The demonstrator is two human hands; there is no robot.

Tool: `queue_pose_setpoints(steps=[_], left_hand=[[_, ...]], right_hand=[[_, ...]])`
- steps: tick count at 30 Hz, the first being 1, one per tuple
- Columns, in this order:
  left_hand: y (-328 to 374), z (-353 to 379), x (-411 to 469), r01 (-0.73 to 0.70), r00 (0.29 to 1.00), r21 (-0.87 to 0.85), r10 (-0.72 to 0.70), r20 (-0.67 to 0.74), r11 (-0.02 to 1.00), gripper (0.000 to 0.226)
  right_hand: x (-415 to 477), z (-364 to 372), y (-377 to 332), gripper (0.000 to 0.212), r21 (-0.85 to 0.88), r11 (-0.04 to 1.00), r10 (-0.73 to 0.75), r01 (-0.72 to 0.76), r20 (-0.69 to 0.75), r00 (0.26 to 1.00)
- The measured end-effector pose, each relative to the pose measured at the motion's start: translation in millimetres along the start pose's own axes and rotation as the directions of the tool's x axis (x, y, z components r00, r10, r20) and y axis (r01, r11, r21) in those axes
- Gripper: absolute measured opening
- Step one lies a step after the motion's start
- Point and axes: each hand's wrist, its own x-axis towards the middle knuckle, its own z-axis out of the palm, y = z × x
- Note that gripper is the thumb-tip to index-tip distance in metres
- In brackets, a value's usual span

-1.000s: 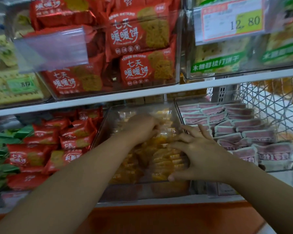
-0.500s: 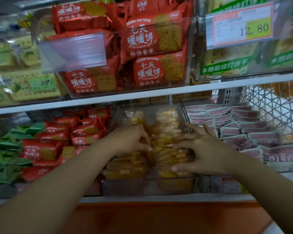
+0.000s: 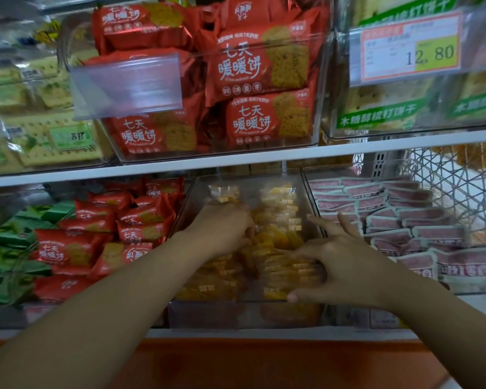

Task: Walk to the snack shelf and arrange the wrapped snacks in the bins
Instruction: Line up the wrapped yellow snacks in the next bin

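Yellow wrapped snacks (image 3: 275, 240) in middle clear bin (image 3: 244, 307), two rows running near-to-far. Right hand (image 3: 343, 262) on right row: thumb at near end, fingers spread and curved over stack, clamping it along long axis. Left hand (image 3: 225, 228) just left, far side; fingers curled down into packets, grip hidden, cannot tell. Red packets (image 3: 141, 217) in bin left, pink packets (image 3: 421, 234) right. Upper shelf board (image 3: 236, 161) close overhead: little headroom, probably slide rather than lift.

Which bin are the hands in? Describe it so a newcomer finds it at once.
On the lower white shelf, take the middle clear plastic bin, between the red foil packets and the pink-and-white packets. It alone holds yellow snacks in clear wrappers, with the left hand and right hand among them.
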Motion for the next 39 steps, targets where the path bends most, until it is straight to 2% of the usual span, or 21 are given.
queue_pose_setpoints(steps=[3,5,10,14,19,22,24,28,33,36,39], left_hand=[[2.4,0.0,6.8,-0.040,0.999,-0.003,0.040,-0.037,0.999,0.011],[7.9,-1.0,13.7,-0.087,0.996,-0.080,0.084,-0.037,0.993,0.009],[10.7,-7.2,26.6,-0.108,0.988,-0.279,0.135,0.079,0.954,0.013],[11.0,0.0,18.1,-0.098,0.986,-0.330,0.137,0.096,0.939,0.020],[20.7,9.5,17.6,-0.055,0.998,-0.376,0.041,-0.044,0.925,0.014],[24.4,7.4,20.4,-0.001,0.982,-0.515,-0.096,-0.163,0.857,0.008],[30.4,6.3,19.8,-0.012,0.977,-0.575,-0.113,-0.181,0.818,0.007],[40.7,16.9,23.2,-0.050,0.999,-0.545,0.042,-0.027,0.837,0.009],[41.8,24.5,30.5,-0.005,0.993,-0.576,0.070,0.090,0.817,0.016],[38.1,25.5,28.0,0.040,0.983,-0.675,0.091,0.158,0.736,0.029],[27.1,17.4,19.2,0.053,0.986,-0.756,0.087,0.145,0.652,0.038]], right_hand=[[0.1,1.8,1.0,0.097,-0.007,1.000,-0.013,0.013,-0.008,1.000],[0.3,2.3,1.7,0.097,-0.004,1.000,-0.019,0.019,-0.015,1.000],[-0.3,2.4,2.6,0.089,0.025,1.000,-0.019,0.019,-0.031,0.999],[-0.7,3.2,4.2,0.092,0.036,0.999,-0.033,0.034,-0.031,0.999],[-1.7,2.5,4.7,0.093,0.053,0.997,-0.047,0.049,-0.040,0.998],[-1.6,3.3,5.3,0.089,0.074,0.996,-0.046,0.050,-0.050,0.998],[-1.6,3.2,5.7,0.087,0.078,0.996,-0.048,0.052,-0.052,0.998],[-4.7,0.0,3.0,0.073,0.089,0.995,-0.048,0.051,-0.038,0.998],[-7.2,-4.8,8.0,0.050,0.163,0.986,-0.020,0.040,-0.126,0.992],[-6.4,-2.4,8.5,0.048,0.170,0.984,-0.016,0.047,-0.182,0.983],[-5.3,0.4,7.8,0.052,0.147,0.988,-0.016,0.040,-0.164,0.986]])
